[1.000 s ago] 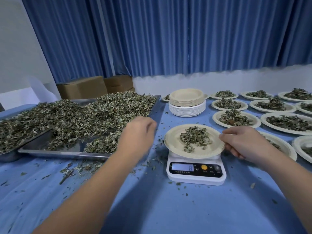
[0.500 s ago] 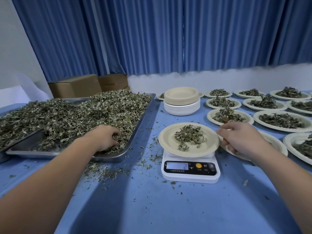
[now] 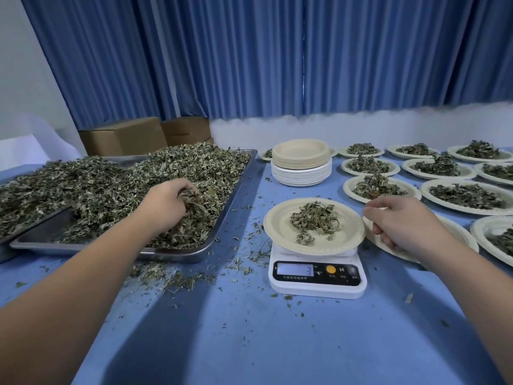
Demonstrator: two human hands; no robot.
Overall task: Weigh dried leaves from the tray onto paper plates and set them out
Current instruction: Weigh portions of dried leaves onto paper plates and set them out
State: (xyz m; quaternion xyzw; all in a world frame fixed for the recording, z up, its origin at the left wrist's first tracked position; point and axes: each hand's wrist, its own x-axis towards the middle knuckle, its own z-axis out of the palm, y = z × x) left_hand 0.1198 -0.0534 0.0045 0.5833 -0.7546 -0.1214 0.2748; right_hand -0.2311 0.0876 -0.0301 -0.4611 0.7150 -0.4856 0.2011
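Fingers of left hand (image 3: 163, 204) clutch tray (image 3: 237, 190) leaves (image 3: 111, 184); right hand's (image 3: 402, 226) curl loosely beside plate (image 3: 276, 232).

Pleated blue curtains (image 3: 249, 56) over white wall (image 3: 361, 126), cardboard boxes (image 3: 125, 136) behind.

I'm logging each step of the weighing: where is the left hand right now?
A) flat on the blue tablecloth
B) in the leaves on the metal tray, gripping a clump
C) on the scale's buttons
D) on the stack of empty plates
B: the left hand is sunk into the dried leaves heaped on the metal tray, where it grips a clump.
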